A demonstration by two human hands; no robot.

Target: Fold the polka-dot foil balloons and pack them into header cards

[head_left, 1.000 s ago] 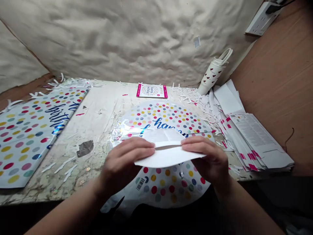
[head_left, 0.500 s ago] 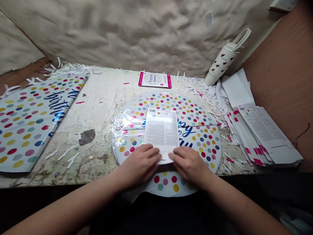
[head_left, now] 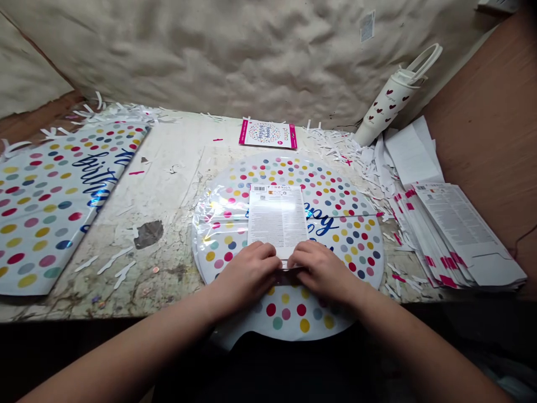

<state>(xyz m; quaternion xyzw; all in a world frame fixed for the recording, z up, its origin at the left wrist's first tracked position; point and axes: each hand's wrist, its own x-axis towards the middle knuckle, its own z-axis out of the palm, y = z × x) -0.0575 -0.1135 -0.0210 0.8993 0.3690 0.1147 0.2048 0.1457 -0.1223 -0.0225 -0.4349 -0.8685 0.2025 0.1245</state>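
A white printed card sleeve, text side up, lies over a round polka-dot foil balloon spread flat in front of me. My left hand pinches the left part of the card's near edge, fingers curled. My right hand grips the same edge on its right side, thumb tucked underneath. That near edge looks bent between the two hands. The balloon's near part reaches past the table's front edge below my hands. Blue lettering on it is partly hidden by the card.
A folded stack of polka-dot balloons lies on the left. At the back is a pink-edged package. On the right are a pile of printed cards, a white tumbler with hearts and paper scraps.
Both hands have curled more at the card's near edge, and the flap that stuck out toward me is now folded or turned out of sight. The view has shifted slightly.
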